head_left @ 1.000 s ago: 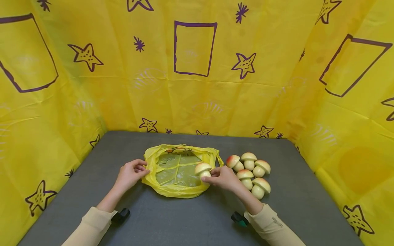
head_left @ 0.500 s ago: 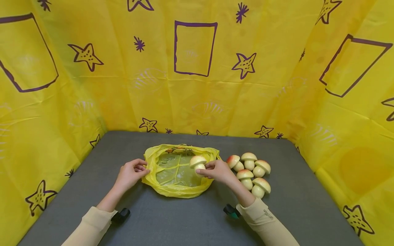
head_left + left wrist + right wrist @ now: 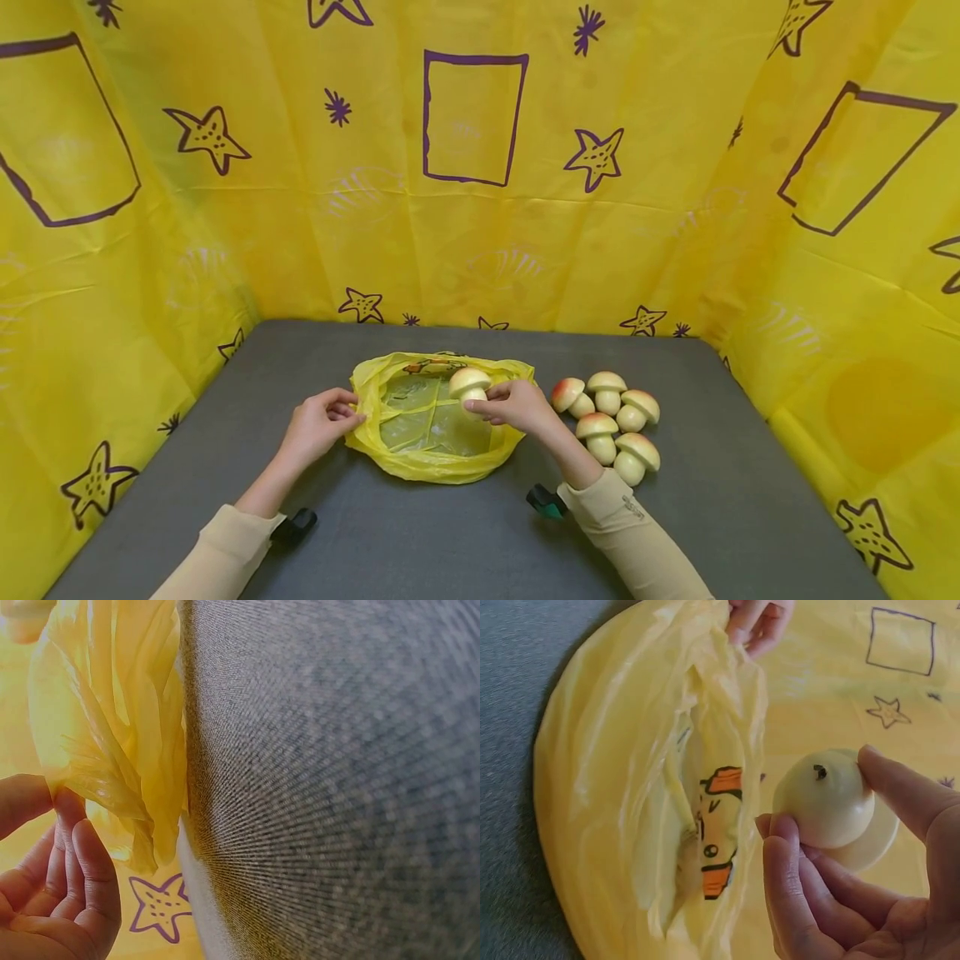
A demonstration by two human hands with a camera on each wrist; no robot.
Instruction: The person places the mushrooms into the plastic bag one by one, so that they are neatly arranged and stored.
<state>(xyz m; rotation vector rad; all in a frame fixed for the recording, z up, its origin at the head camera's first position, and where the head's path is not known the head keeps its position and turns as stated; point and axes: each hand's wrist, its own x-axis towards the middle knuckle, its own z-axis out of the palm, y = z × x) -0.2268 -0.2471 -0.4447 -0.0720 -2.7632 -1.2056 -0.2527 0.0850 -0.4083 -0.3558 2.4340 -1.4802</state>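
The left hand (image 3: 318,427) pinches the yellow bag (image 3: 442,471) at its rim; the right hand (image 3: 522,408) grips a mushroom (image 3: 468,382) above the opening, five other mushrooms (image 3: 597,427) lying nearby.

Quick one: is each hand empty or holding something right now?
Left hand: holding, pinching the edge of the yellow plastic bag.
Right hand: holding one mushroom by its stem, between thumb and fingers.

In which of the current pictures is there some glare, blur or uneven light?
Head: light fairly even, loose mushrooms clear; left wrist: yellow bag glows brightly, dark table blurs toward the right; right wrist: held mushroom shows a soft sheen.
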